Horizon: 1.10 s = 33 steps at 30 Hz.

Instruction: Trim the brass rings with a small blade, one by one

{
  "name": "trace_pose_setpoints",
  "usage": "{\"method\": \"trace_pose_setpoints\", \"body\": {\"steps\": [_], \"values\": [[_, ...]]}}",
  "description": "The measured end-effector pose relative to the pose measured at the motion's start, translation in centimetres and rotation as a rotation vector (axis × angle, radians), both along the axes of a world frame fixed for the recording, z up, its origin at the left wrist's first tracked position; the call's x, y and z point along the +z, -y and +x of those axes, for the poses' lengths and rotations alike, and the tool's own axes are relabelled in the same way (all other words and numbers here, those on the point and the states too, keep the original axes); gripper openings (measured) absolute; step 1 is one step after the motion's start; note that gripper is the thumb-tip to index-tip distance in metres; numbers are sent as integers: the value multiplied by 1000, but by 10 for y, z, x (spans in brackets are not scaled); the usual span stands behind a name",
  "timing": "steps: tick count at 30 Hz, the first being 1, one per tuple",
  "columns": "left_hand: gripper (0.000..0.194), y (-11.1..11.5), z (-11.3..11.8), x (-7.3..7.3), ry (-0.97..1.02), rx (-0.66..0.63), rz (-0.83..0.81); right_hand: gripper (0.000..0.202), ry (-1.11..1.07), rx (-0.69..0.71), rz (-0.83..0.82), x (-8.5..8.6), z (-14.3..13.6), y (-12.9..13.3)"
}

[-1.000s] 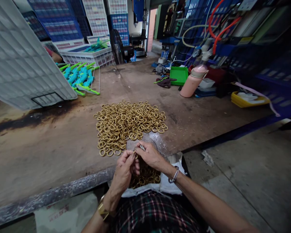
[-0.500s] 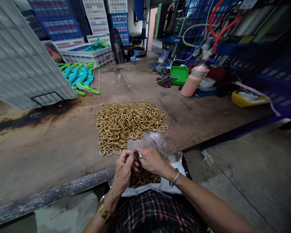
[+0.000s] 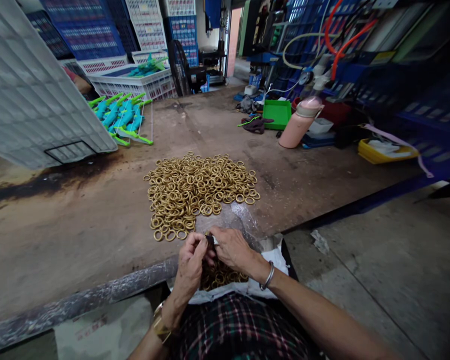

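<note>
A pile of brass-coloured rings (image 3: 202, 182) lies on the brown table (image 3: 108, 220). At its front edge, over an open white bag (image 3: 275, 260) with more rings (image 3: 225, 276) inside, my two hands meet. My left hand (image 3: 192, 257) is closed, thumb and fingertips pinched at a small dark piece that I cannot make out. Bent over the same spot, my right hand (image 3: 232, 247) is closed round a small tool with a dark and a white part (image 3: 211, 240), mostly hidden by the fingers.
A pink bottle (image 3: 298, 125), a green tray (image 3: 277, 114) and a yellow tray (image 3: 382, 151) stand at the right. Turquoise and green toy pieces (image 3: 123, 117) lie back left beside a tilted white crate (image 3: 41, 90). Behind them shows part of another person's arm (image 3: 82, 85).
Both hands stay in nearly the same place. The fingers of my right hand have shifted slightly at the small dark piece, and the view has moved a little.
</note>
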<state>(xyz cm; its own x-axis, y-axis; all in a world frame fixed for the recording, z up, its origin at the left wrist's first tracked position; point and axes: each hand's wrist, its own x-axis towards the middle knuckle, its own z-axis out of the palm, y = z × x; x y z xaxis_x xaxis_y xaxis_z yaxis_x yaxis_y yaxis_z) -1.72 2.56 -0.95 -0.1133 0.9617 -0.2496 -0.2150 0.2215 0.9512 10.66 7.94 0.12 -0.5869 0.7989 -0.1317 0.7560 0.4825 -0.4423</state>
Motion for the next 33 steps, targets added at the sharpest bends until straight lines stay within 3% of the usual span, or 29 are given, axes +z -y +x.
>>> {"method": "trace_pose_setpoints", "body": {"steps": [14, 21, 29, 33], "values": [[28, 0, 1, 1, 14, 75, -13, 28, 53, -73, 38, 0, -4, -9], [24, 0, -2, -3, 13, 37, 17, 21, -52, 59, 22, -2, 0, -11], [23, 0, -2, -6, -18, 14, 35, 25, -31, 132, -65, 1, -1, -11], [23, 6, -1, -1, 14, 0, 71, 27, 38, 125, -76, 2, -2, -15]]}}
